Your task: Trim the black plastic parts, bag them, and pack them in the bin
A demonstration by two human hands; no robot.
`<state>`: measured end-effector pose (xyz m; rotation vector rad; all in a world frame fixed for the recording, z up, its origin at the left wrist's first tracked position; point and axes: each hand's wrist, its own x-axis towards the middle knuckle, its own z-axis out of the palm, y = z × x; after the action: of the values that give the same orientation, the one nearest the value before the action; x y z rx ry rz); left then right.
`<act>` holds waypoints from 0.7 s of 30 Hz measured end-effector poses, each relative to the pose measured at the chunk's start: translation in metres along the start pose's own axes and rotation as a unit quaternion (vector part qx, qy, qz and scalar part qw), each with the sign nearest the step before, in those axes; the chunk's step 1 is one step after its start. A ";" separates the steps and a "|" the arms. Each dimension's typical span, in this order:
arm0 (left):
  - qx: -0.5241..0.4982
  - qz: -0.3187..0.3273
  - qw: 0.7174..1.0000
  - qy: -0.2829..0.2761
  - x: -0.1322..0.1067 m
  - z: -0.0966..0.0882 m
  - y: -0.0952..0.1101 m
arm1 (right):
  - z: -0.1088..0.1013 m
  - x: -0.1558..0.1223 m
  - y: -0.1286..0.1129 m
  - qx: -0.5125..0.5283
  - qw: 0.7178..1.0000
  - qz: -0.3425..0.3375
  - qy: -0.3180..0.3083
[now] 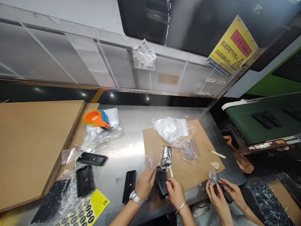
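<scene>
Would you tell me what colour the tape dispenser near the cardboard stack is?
The tape dispenser is orange and blue, head view.

Both hands, left hand [145, 183] and right hand [175, 190], grip a part [161, 181]; bags [171, 128] lie beyond, trays [84, 180] left.
</scene>
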<state>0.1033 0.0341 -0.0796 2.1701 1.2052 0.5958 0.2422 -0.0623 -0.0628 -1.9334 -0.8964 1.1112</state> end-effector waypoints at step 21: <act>-0.434 -0.217 0.874 -0.019 -0.043 -0.062 0.041 | -0.003 -0.033 -0.062 -0.192 0.974 -0.124 -0.002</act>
<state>0.0685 -0.0034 -0.0107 1.1111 1.0594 0.7077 0.2195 -0.0600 0.0033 -2.0462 -1.3950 0.8397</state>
